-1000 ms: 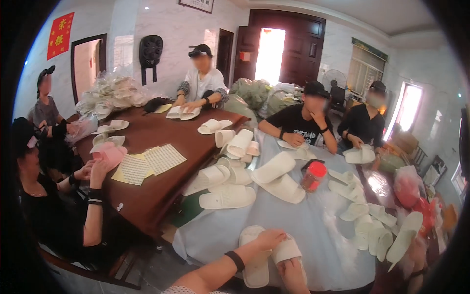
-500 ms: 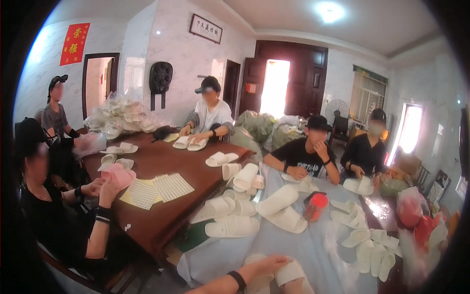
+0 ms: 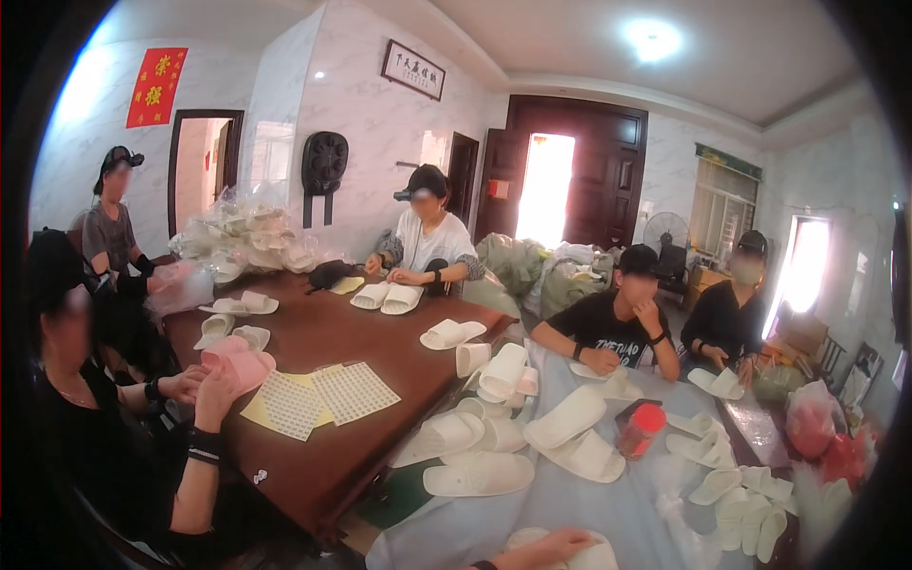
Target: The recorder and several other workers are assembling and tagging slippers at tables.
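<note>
Left hand [image 3: 546, 546] fingers curled over soft white foam slipper [image 3: 589, 556], grasping; right hand out of view. Handling step; nxt needs firmer grip, probably.

Under the grip [image 3: 543, 548] lies a white foam slipper [image 3: 589, 556] on the cloth-covered bench [image 3: 608, 503]; another white slipper [image 3: 478, 474] lies beyond-left.

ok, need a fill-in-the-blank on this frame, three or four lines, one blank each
1. The wearer's hand rests on a white ____ at the lower edge.
2. The cup on the blue cloth has a ____ lid.
3. The slippers held by the person at far left are ____.
4. The sticker sheets lie on the ____ table.

Missing words: slipper; red; pink; brown
</note>
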### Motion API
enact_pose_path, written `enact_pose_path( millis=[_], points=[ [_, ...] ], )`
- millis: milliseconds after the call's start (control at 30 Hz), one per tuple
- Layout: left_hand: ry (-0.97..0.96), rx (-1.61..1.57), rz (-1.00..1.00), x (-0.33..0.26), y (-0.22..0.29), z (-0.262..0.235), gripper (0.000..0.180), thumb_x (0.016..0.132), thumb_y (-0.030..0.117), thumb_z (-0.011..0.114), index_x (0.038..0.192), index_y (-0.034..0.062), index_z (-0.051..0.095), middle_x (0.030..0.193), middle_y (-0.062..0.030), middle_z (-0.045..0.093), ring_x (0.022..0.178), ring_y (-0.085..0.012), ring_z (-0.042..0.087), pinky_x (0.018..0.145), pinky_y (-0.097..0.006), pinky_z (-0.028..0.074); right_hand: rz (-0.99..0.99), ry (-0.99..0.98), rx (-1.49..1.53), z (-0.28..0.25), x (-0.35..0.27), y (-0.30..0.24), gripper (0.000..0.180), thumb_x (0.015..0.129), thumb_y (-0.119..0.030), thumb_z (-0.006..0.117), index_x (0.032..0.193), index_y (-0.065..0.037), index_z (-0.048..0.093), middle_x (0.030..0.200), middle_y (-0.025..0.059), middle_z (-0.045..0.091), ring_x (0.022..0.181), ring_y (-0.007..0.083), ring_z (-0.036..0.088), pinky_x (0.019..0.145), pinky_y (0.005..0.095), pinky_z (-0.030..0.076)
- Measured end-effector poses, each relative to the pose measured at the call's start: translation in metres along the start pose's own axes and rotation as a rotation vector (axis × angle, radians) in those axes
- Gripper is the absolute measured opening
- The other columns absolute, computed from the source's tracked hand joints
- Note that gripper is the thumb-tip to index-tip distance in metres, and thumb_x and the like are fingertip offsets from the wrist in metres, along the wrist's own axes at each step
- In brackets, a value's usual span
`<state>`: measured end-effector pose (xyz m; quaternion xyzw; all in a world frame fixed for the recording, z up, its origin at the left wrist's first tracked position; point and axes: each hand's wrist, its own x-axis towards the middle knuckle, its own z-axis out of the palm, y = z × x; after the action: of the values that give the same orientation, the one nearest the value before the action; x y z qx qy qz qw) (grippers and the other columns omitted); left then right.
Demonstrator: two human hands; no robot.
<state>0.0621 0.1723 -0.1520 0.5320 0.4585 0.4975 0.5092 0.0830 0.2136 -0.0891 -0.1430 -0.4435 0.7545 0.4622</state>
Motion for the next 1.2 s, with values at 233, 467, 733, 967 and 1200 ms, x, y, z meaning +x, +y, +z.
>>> enact_pose_path(
  millis=[233,467,733,967,1200],
  points=[
    [-0.111,0.406,0.205,0.023,-0.035,-0.007,0.029,0.083,0.028,0.046,0.09,0.0017,0.057,0.088,-0.0164,0.058,0.083,-0.03,0.053,0.074,-0.034,0.041,0.046,0.02,-0.055,-0.008,0.001,0.015,0.035,0.084,-0.004,0.039,0.118,-0.001,0.042,0.111,0.011,0.051,0.103,0.0193,0.051,0.084,0.0304,0.044],
    [-0.019,0.283,0.074,0.02,-0.035,-0.004,0.022,0.081,0.022,0.052,0.084,0.0013,0.058,0.081,-0.0104,0.061,0.073,-0.0211,0.055,0.066,-0.03,0.043,0.071,0.043,-0.095,-0.015,0.002,0.03,0.035,0.084,-0.004,0.039,0.119,-0.001,0.042,0.112,0.0113,0.051,0.104,0.0199,0.05,0.085,0.0309,0.043],
    [-0.132,0.185,0.104,0.019,-0.031,-0.007,0.024,0.082,0.023,0.047,0.082,0.0006,0.055,0.076,-0.0143,0.059,0.071,-0.0263,0.055,0.065,-0.033,0.041,0.077,0.085,-0.081,-0.032,-0.005,0.042,0.036,0.084,-0.003,0.039,0.119,-0.001,0.042,0.113,0.0116,0.05,0.105,0.0205,0.05,0.087,0.0314,0.043],
    [0.155,0.029,0.028,0.015,-0.047,0.009,0.028,0.083,0.026,0.049,0.093,0.0028,0.06,0.084,-0.0113,0.062,0.077,-0.0229,0.057,0.07,-0.03,0.043,0.083,0.134,-0.095,-0.05,-0.025,0.042,0.036,0.084,-0.003,0.039,0.12,-0.001,0.042,0.113,0.0119,0.05,0.106,0.021,0.049,0.088,0.0319,0.042],
    [0.364,-0.141,-0.023,0.003,-0.013,0.002,0.02,0.081,0.017,0.057,0.095,0.0041,0.063,0.084,-0.0034,0.063,0.073,-0.0106,0.054,0.066,-0.025,0.044,0.025,0.377,-0.135,-0.087,-0.114,0.015,0.037,0.083,-0.003,0.039,0.12,-0.001,0.041,0.114,0.0122,0.05,0.108,0.0215,0.049,0.09,0.0325,0.041]
  ],
)
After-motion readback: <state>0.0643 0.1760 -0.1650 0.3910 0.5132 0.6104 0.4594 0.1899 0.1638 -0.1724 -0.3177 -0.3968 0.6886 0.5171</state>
